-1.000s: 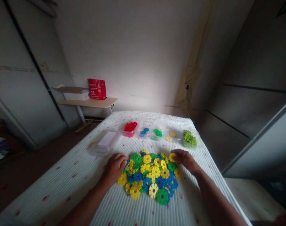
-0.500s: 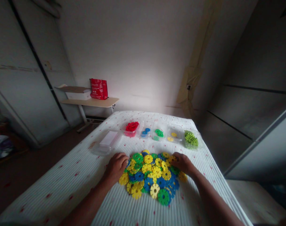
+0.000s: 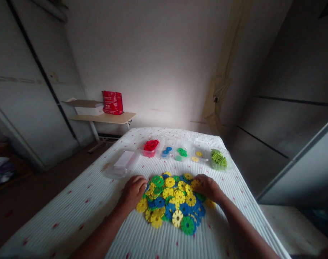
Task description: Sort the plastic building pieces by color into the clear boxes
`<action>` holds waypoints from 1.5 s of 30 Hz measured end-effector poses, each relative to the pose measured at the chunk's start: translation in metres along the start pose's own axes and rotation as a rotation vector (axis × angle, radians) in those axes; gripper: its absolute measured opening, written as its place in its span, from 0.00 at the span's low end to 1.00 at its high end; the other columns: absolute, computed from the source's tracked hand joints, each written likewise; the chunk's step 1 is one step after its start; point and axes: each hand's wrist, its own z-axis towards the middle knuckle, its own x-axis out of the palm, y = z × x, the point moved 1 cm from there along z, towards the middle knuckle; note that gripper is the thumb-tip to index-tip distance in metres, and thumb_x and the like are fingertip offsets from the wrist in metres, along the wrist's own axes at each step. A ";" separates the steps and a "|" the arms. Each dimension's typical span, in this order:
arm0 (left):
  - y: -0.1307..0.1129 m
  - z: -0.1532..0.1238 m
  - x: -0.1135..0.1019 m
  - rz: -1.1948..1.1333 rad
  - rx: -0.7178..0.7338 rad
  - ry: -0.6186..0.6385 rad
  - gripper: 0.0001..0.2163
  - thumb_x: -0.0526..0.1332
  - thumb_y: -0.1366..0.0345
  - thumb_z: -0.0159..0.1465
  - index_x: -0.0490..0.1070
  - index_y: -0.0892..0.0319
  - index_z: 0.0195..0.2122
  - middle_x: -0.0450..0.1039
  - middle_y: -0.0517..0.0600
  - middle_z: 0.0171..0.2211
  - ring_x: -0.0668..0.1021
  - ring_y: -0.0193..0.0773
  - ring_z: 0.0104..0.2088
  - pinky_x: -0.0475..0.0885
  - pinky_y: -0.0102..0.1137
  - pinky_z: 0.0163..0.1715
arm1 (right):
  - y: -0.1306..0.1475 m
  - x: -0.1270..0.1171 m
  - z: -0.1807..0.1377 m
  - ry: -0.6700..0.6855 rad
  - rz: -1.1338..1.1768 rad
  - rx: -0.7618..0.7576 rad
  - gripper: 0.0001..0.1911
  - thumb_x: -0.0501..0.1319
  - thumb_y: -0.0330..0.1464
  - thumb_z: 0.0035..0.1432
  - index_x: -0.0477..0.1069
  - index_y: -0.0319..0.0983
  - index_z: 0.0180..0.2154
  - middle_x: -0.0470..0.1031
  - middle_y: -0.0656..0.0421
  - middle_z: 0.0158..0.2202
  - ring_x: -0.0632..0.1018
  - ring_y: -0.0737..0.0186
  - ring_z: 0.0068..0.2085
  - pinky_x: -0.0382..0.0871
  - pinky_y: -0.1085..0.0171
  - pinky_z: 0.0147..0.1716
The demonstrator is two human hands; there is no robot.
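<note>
right hand (image 3: 208, 187) slid inward over the discs (image 3: 174, 201) (pile slightly tighter).

Toothed discs (image 3: 171, 201) heaped between the left hand (image 3: 133, 190) and the right hand (image 3: 208, 187): moulded plastic, smooth, with a slight sheen. Cover (image 3: 80, 212) under both hands: cloth, matt, finely ribbed; row of tubs (image 3: 198, 151) beyond the fingertips and lidded box (image 3: 120, 163) beyond the left hand: clear plastic, glossy. Far beyond the left hand: red bag (image 3: 112, 102), shiny film; table top (image 3: 104, 117), pale wood-look board, smooth and matt; wall (image 3: 158, 64), matt plaster, slightly uneven
</note>
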 end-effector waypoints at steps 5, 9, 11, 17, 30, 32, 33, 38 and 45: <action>-0.001 -0.001 -0.001 -0.009 0.009 -0.016 0.11 0.50 0.67 0.62 0.73 0.57 0.34 0.74 0.52 0.37 0.73 0.40 0.40 0.69 0.36 0.43 | 0.001 -0.008 0.002 -0.027 0.277 0.096 0.09 0.59 0.37 0.48 0.69 0.38 0.28 0.72 0.61 0.24 0.71 0.65 0.26 0.62 0.68 0.25; -0.001 -0.001 -0.002 -0.022 -0.002 -0.021 0.11 0.51 0.66 0.61 0.73 0.57 0.34 0.74 0.51 0.37 0.74 0.40 0.40 0.69 0.35 0.42 | 0.001 -0.035 -0.003 -0.080 0.530 0.120 0.13 0.61 0.41 0.45 0.66 0.38 0.27 0.69 0.62 0.22 0.67 0.67 0.23 0.60 0.67 0.22; -0.002 -0.001 -0.002 -0.026 -0.008 -0.022 0.11 0.51 0.66 0.61 0.73 0.57 0.34 0.74 0.51 0.37 0.74 0.40 0.40 0.69 0.35 0.42 | -0.001 -0.050 -0.012 -0.033 0.621 0.113 0.14 0.64 0.40 0.43 0.68 0.38 0.30 0.70 0.61 0.24 0.68 0.67 0.24 0.61 0.67 0.23; -0.001 -0.001 0.000 -0.028 0.001 -0.013 0.11 0.51 0.66 0.61 0.74 0.58 0.34 0.74 0.51 0.37 0.74 0.40 0.40 0.69 0.35 0.43 | -0.011 -0.058 -0.048 0.277 0.508 0.134 0.17 0.63 0.34 0.41 0.72 0.38 0.38 0.75 0.59 0.31 0.73 0.63 0.30 0.64 0.67 0.27; -0.001 -0.001 0.000 -0.027 -0.001 -0.022 0.11 0.51 0.66 0.62 0.73 0.57 0.34 0.74 0.51 0.37 0.73 0.40 0.41 0.69 0.36 0.44 | -0.006 -0.050 -0.055 0.282 0.099 0.095 0.03 0.59 0.29 0.42 0.67 0.39 0.25 0.72 0.62 0.25 0.69 0.67 0.27 0.58 0.70 0.24; -0.001 -0.001 0.000 -0.034 -0.006 -0.025 0.11 0.51 0.66 0.61 0.73 0.57 0.33 0.74 0.52 0.37 0.73 0.41 0.40 0.69 0.36 0.44 | -0.002 -0.059 -0.045 0.321 0.119 0.079 0.04 0.60 0.28 0.41 0.68 0.39 0.25 0.72 0.63 0.25 0.69 0.67 0.27 0.58 0.71 0.23; -0.001 -0.001 0.000 -0.039 -0.010 -0.028 0.11 0.51 0.66 0.61 0.73 0.57 0.33 0.74 0.52 0.37 0.73 0.41 0.40 0.69 0.36 0.43 | 0.001 -0.065 -0.036 0.303 0.115 0.069 0.04 0.61 0.28 0.40 0.68 0.39 0.24 0.72 0.63 0.25 0.70 0.67 0.27 0.58 0.71 0.23; -0.001 -0.001 -0.001 -0.048 -0.002 -0.020 0.11 0.51 0.67 0.61 0.73 0.57 0.33 0.73 0.52 0.37 0.73 0.40 0.40 0.68 0.36 0.43 | 0.008 -0.094 0.029 -0.099 0.026 0.112 0.06 0.61 0.33 0.43 0.71 0.38 0.27 0.73 0.61 0.24 0.71 0.66 0.25 0.60 0.69 0.23; 0.000 0.000 -0.002 -0.058 -0.005 -0.008 0.11 0.51 0.67 0.61 0.73 0.57 0.33 0.73 0.51 0.36 0.73 0.40 0.39 0.69 0.36 0.42 | 0.005 -0.093 0.058 -0.502 0.002 0.217 0.18 0.57 0.31 0.46 0.72 0.35 0.41 0.77 0.52 0.36 0.76 0.61 0.31 0.67 0.65 0.32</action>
